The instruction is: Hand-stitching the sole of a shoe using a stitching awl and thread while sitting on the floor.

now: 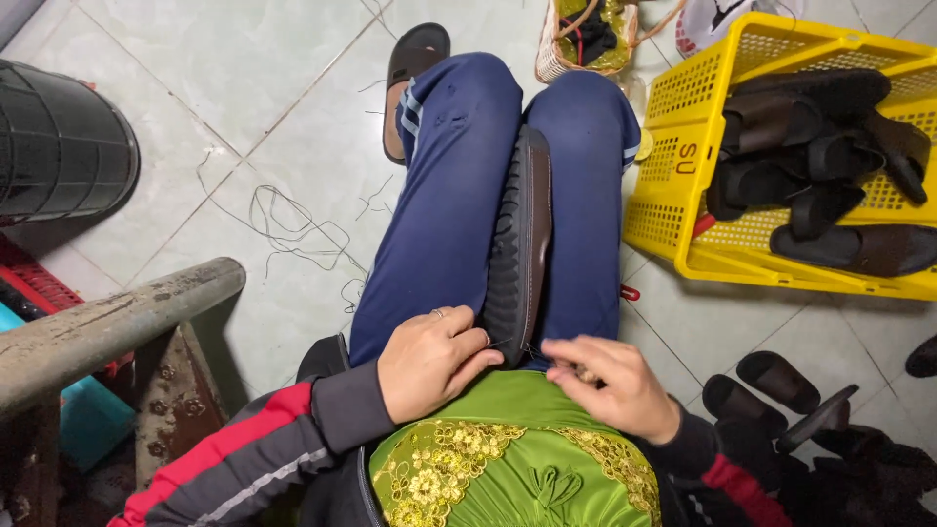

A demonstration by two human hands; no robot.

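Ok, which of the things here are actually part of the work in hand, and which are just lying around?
In hand:
- left hand gripping the heel end of the dark shoe sole clamped between the knees
- right hand pinching something small beside that sole; too small to tell
- thin thread between the hands

Lying about:
- yellow crate of dark shoe parts
- loose thread on the floor
- black basket
- soles on the floor
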